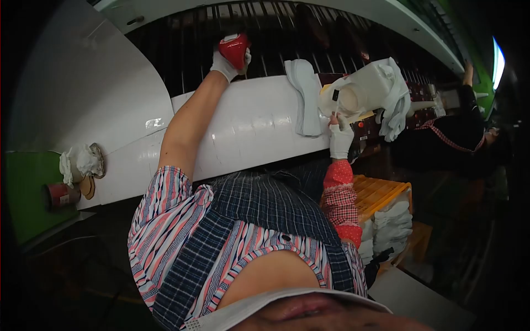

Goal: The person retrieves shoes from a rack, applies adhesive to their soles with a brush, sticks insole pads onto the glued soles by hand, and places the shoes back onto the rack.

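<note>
My left hand (225,66), in a white glove, is closed around a glossy red shoe (234,49) above the dark slatted conveyor. My right hand (341,137) wears a white glove with bare fingertips. Its fingers are pinched on a thin pale handle with a black part (335,95), whose far end I cannot make out. That handle is at the opening of a cut white plastic jug (356,88). To the left of the jug lies a stack of pale insoles (303,96) on the white work surface.
Dark shoes (312,25) sit on the slatted conveyor (182,55). White cloth (395,105) hangs over the jug. An orange crate (381,193) holds stacked pale pieces at my right. Another person (450,129) works farther right. A red can (59,196) stands far left.
</note>
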### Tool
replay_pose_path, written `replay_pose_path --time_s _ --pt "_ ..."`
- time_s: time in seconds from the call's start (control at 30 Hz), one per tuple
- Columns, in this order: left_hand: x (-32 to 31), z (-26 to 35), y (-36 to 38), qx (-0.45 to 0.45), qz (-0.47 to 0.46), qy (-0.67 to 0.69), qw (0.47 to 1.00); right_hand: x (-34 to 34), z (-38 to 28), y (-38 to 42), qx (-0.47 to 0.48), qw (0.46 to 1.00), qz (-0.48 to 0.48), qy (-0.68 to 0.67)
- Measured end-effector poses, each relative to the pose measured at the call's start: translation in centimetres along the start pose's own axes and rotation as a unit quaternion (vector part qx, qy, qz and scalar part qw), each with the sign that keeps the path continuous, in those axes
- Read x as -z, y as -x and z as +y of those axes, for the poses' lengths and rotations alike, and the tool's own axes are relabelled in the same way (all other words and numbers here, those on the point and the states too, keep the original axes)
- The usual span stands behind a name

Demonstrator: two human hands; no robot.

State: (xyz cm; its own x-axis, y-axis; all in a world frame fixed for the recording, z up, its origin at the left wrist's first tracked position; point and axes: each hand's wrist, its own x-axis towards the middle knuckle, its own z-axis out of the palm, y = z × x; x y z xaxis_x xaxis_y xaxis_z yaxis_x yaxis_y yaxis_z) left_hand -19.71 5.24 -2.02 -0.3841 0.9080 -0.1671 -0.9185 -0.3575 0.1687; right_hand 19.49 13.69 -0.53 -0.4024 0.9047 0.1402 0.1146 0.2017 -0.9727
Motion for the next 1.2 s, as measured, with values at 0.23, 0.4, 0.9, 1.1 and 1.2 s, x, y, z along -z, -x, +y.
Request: replay_pose_path --time_s 0.23,0.4,0.9,1.1,1.2 --pt "-2.2 -0.8 1.8 -0.068 0.084 -0.021 0.994 0.4 -0.1 -0.1 0.0 1.0 -0.02 0.007" --pt "-5.0 -4.3 9.2 0.034 0.154 0.061 0.986 0.5 1.1 -0.3 0.043 0.999 -0.006 0.028" --pt "-5.5 -2.4 4.8 -0.037 0.134 0.102 0.985 0.1 -1.4 0.7 0.021 0.999 -0.023 0.016" --pt "-8.0 -5.7 4.9 -0.113 0.052 -0.383 0.915 -0.2 -1.7 0.4 0.053 0.997 -0.016 0.047" --pt "-8.4 -5.3 1.7 -0.14 0.048 -0.537 0.831 -0.5 -1.9 0.8 0.076 0.995 0.004 0.061"
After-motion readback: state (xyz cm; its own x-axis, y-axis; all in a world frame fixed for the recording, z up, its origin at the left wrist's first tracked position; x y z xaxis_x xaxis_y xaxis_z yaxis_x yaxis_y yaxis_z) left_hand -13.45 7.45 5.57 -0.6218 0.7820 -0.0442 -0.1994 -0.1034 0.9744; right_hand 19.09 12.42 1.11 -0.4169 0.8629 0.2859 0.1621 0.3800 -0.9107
